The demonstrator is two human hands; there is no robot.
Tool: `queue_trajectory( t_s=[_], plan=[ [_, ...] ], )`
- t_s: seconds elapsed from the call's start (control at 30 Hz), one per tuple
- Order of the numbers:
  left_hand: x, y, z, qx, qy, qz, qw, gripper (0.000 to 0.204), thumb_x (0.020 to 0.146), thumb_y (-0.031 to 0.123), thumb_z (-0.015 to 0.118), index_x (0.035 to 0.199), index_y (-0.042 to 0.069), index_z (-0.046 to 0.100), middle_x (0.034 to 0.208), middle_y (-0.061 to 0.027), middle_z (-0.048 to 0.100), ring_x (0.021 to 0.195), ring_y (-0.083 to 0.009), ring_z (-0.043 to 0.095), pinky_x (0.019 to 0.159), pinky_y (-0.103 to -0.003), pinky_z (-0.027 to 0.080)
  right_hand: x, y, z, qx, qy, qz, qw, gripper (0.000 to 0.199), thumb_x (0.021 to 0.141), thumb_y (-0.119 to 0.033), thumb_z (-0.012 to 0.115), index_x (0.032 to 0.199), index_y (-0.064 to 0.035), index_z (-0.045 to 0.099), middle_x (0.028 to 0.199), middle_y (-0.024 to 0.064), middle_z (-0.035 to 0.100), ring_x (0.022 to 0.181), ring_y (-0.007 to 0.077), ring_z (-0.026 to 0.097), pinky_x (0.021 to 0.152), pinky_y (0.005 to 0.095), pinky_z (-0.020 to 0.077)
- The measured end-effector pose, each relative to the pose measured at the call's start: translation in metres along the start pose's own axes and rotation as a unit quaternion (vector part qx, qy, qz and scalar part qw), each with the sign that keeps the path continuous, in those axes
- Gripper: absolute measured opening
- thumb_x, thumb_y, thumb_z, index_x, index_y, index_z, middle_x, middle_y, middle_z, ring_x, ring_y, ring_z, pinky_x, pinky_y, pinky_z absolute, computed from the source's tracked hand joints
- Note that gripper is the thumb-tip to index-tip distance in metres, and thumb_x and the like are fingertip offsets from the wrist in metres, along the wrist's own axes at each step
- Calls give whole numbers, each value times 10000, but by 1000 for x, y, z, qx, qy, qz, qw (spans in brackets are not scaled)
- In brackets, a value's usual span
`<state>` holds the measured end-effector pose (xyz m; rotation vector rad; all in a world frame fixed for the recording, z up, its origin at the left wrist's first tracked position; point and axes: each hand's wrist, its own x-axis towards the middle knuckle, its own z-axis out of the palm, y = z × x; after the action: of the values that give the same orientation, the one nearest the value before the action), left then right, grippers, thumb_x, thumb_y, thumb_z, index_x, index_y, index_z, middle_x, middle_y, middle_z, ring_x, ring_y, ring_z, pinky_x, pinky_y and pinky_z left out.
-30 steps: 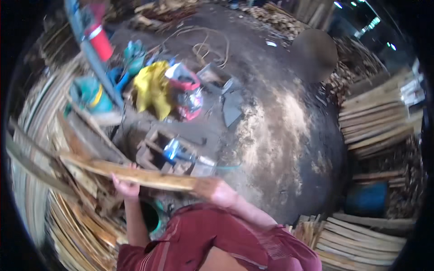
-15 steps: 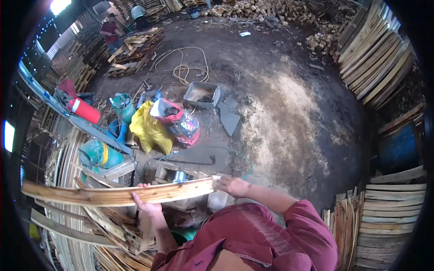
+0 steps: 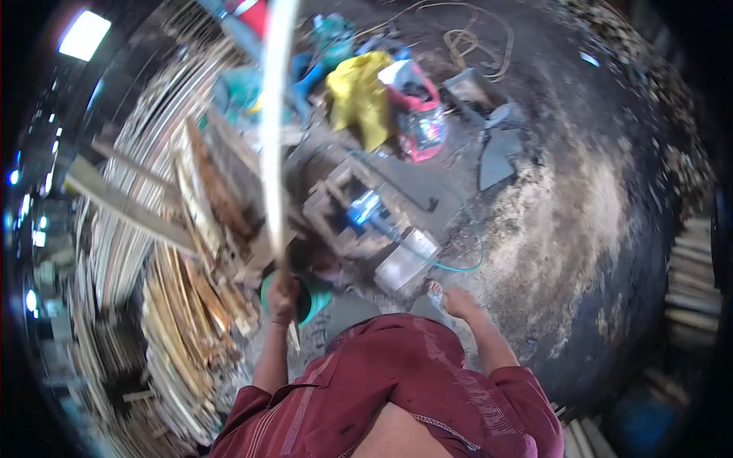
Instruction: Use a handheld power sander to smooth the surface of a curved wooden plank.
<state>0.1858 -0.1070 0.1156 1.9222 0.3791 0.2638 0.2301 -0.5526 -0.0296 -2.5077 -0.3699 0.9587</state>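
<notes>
My left hand [image 3: 282, 300] is closed round the lower part of a long wooden plank [image 3: 273, 145], which stands edge-on and runs up past the top of the view. The plank's short lower end pokes out below the fist. My right hand [image 3: 460, 302] hangs low at the right, away from the plank, beside a small pale bluish thing [image 3: 439, 299]; blur hides its fingers and whether it holds that thing. In front of me a blue and silver metal tool [image 3: 366, 209] lies on a wooden frame [image 3: 328, 204], next to a grey block [image 3: 407, 261].
Stacked wooden slats [image 3: 122, 229] and loose offcuts [image 3: 179, 313] fill the left. A green bucket [image 3: 313, 299] stands by my left hand. Beyond the frame are a yellow sack [image 3: 359, 95], a pink-edged bag [image 3: 422, 126] and a grey tub [image 3: 473, 91]. A thin teal hose [image 3: 479, 248] curves across the floor.
The plank has swung from lying crosswise in both hands to upright in my left hand. My right hand has let go of its end and dropped. The view has turned and tilted down.
</notes>
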Motion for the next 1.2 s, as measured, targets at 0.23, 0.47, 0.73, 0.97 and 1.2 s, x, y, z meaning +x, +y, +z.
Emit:
queue_trajectory(
  t_s=[0.23, 0.47, 0.73, 0.97, 1.2],
  plan=[
    [-73, -72, -10, 198, -88, -246, 945, 406, 756, 336, 709, 1044, 62, 627, 800, -129, 636, 737, -203, 614, 710, -341, 477, 47, -38, -18, -88, -81, -61, 991, 302, 770, -279, 662, 973, -55, 654, 971, 196, 662, 971, 388, 611, 830, 470, 492],
    [-47, -174, -48, 267, -164, -327, 891, 643, 676, 552, 712, 1032, 19, 651, 921, -220, 667, 903, -369, 645, 797, -438, 490, 86, -121, -17, 65, -26, -21, 997, 422, 805, -262, 656, 1145, -14, 628, 985, 229, 664, 938, 375, 642, 847, 409, 507],
    [68, -247, -48, 281, -173, -314, 890, 715, 605, 399, 784, 1198, 55, 582, 1068, -200, 655, 994, -354, 630, 857, -430, 502, 193, -139, 31, 70, -40, -29, 996, 327, 807, -316, 647, 956, -25, 652, 792, 203, 646, 781, 361, 643, 731, 411, 508],
    [111, -329, 25, 440, -78, -207, 870, 806, 638, 355, 765, 1340, 120, 448, 1223, -192, 557, 1186, -379, 488, 1020, -492, 357, 323, -101, 73, -79, 133, -32, 987, 697, 747, -229, 690, 1353, -38, 405, 1201, 273, 498, 1087, 428, 502, 925, 482, 424],
    [116, -379, 28, 374, -166, -162, 898, 938, 634, 435, 798, 1392, 78, 376, 1179, -199, 566, 1091, -394, 542, 969, -493, 404, 383, -134, 74, -141, 57, 138, 979, 1012, 675, -129, 696, 1490, -62, 100, 1253, 274, 450, 1143, 423, 467, 979, 469, 398]
  ],
)
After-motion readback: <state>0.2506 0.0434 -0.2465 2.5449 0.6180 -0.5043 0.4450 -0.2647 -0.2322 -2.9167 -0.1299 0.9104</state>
